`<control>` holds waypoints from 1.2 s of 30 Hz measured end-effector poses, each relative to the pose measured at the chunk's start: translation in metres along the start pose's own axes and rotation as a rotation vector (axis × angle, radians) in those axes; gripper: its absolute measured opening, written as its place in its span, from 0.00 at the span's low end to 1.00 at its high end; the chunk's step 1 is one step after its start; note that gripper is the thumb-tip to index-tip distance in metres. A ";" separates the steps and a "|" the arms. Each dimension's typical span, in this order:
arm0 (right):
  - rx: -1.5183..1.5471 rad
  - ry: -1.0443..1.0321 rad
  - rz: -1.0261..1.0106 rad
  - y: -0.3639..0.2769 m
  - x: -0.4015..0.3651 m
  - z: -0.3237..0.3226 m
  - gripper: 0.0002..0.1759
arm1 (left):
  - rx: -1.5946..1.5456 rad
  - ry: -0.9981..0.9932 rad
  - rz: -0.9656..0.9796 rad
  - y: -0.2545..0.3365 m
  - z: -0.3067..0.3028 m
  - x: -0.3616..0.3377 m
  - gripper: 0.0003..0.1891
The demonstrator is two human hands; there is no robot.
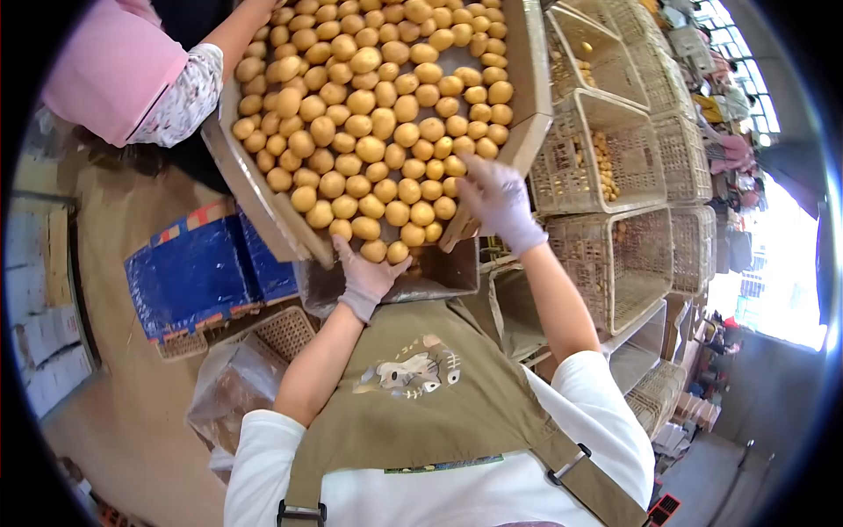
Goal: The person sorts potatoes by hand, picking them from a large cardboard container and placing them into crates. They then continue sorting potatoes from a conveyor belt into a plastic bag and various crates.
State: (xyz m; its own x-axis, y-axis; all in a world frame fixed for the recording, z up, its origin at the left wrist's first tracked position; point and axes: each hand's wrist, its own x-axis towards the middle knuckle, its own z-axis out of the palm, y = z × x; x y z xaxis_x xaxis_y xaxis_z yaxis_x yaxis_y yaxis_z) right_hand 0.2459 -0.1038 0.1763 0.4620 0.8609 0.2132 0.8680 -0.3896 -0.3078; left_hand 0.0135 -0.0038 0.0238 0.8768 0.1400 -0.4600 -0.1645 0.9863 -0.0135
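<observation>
Many round yellow-brown fruits or potatoes [383, 121] lie on a tray with raised sides [527, 145], which narrows to an opening near my body. My gloved left hand [367, 274] is at this opening, fingers apart, touching the lowest pieces. My gloved right hand [499, 198] is over the right edge of the pile, its fingers spread and slightly blurred, beside a wooden strip [461, 227]. Below the opening sits a lined container [452, 272], partly hidden by my left hand and the apron.
Plastic crates [615, 189] stand in stacks on the right, some holding produce. A co-worker's arm [239, 37] reaches to the tray's upper left. A blue covered box [198, 272] and a bag-lined basket [233, 378] are on the left. More people are far right.
</observation>
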 end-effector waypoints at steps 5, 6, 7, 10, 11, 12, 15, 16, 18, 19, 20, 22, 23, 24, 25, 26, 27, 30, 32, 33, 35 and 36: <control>0.135 -0.314 -0.110 -0.043 -0.054 0.038 0.22 | 0.008 0.104 -0.006 0.006 0.003 -0.006 0.53; 0.068 -0.287 -0.104 -0.045 -0.054 0.041 0.22 | 0.011 0.180 -0.013 0.007 0.009 -0.009 0.52; 0.000 -0.195 -0.111 -0.048 -0.049 0.042 0.19 | 0.015 0.254 -0.022 0.008 0.012 -0.011 0.50; -0.046 -0.526 0.052 -0.039 -0.029 0.053 0.21 | 0.233 0.346 0.017 0.010 0.015 -0.019 0.44; 0.020 -0.540 0.305 -0.035 -0.016 0.063 0.23 | 0.327 0.303 0.056 0.010 0.028 -0.026 0.42; -0.079 -0.325 0.227 -0.038 -0.012 0.069 0.25 | 0.346 0.282 0.064 0.009 0.018 -0.023 0.40; -0.238 -0.355 0.086 -0.049 -0.031 0.087 0.35 | 0.276 0.301 0.058 0.009 -0.004 -0.014 0.37; -0.165 -0.449 0.077 -0.045 -0.025 0.077 0.34 | 0.169 0.364 0.039 0.014 0.007 -0.016 0.38; 0.223 -0.510 0.148 -0.007 -0.013 0.074 0.30 | 0.005 0.269 0.053 0.015 0.007 -0.017 0.46; 0.072 -0.266 0.124 -0.005 -0.013 0.069 0.25 | -0.040 0.262 0.051 0.012 0.006 -0.016 0.46; -0.095 -0.295 0.058 -0.004 -0.011 0.064 0.25 | -0.086 0.254 0.052 0.010 0.006 -0.015 0.46; -0.137 -0.401 0.044 -0.010 0.005 0.049 0.24 | -0.174 0.209 0.021 0.009 0.005 -0.012 0.47; -0.015 -0.480 0.098 -0.010 0.018 0.046 0.24 | -0.182 0.208 0.014 0.009 0.004 -0.011 0.46; 0.351 -0.323 0.285 -0.010 0.029 0.058 0.27 | -0.192 0.208 0.008 0.009 0.003 -0.009 0.46; 0.178 -0.401 0.233 -0.012 0.027 0.062 0.29 | -0.204 0.208 0.003 0.009 0.003 -0.006 0.46; 0.004 -0.479 0.178 -0.019 0.018 0.069 0.31 | -0.142 0.101 -0.001 0.010 -0.006 -0.003 0.44; -0.167 -0.555 0.125 -0.035 0.009 0.069 0.33 | -0.132 0.100 -0.008 0.009 -0.013 -0.002 0.44; -0.162 -0.604 0.136 -0.039 -0.004 0.073 0.40 | -0.123 0.073 -0.019 0.010 -0.020 0.000 0.44; -0.177 -0.632 0.102 -0.036 0.002 0.064 0.36 | -0.123 0.065 0.012 0.009 -0.017 -0.003 0.42; -0.217 -0.664 0.076 -0.035 0.013 0.055 0.34 | -0.120 0.058 0.023 0.009 -0.015 -0.005 0.42; 0.156 -0.444 0.189 -0.011 0.041 0.054 0.20 | -0.104 0.092 0.010 0.010 -0.011 -0.004 0.42; -0.107 -0.472 0.385 -0.001 0.070 0.062 0.16 | -0.102 0.140 0.011 0.008 -0.008 -0.003 0.43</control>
State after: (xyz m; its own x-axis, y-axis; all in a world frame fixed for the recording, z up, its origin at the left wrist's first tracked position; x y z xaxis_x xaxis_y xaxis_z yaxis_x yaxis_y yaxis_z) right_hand 0.2658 -0.0231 0.1335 0.6364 0.6946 -0.3354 0.6800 -0.7105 -0.1810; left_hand 0.0063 0.0029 0.0178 0.8045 0.1302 -0.5796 -0.2248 0.9698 -0.0942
